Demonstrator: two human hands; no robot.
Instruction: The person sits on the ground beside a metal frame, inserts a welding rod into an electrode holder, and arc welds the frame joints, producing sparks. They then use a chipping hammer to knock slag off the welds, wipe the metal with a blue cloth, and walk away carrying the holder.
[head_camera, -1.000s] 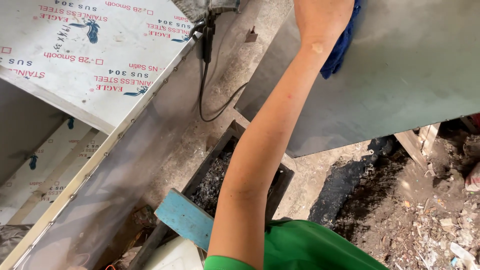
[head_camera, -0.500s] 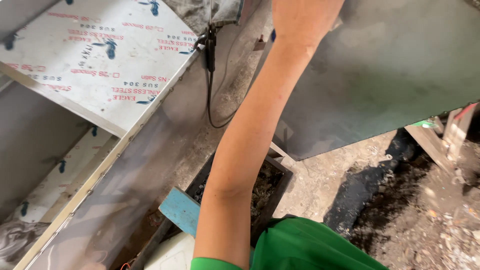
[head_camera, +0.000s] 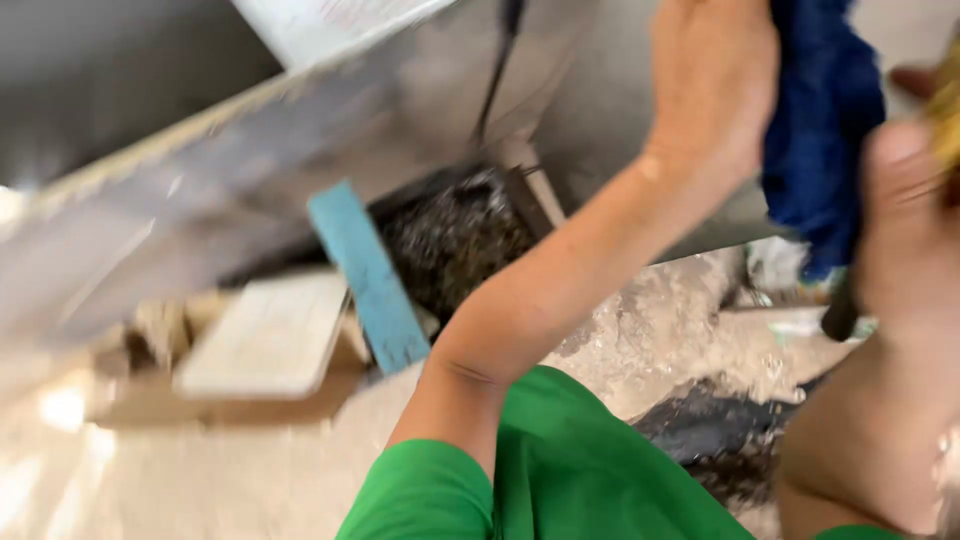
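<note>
Two hands work: our left hand (head_camera: 712, 85) presses a blue cloth (head_camera: 822, 120), fingers clamped on it, against the grey metal sheet (head_camera: 600, 110); our right hand (head_camera: 905, 225) grips a dark handle (head_camera: 838, 315).

The whole view is smeared by motion, so edges are soft everywhere. The left hand (head_camera: 712, 85) is cut at the top edge, at about one o'clock, and its fingers are hidden behind the blue cloth (head_camera: 822, 130); how tight they hold it I cannot tell. The right hand (head_camera: 905, 215), at three o'clock, is very blurred and partly outside the right edge. It is around a dark handle (head_camera: 840, 310), but what tool this is cannot be told. The black cable (head_camera: 497, 70) at twelve o'clock runs out of the top. The white panel (head_camera: 335, 25) is cut off too, its print unreadable.
</note>
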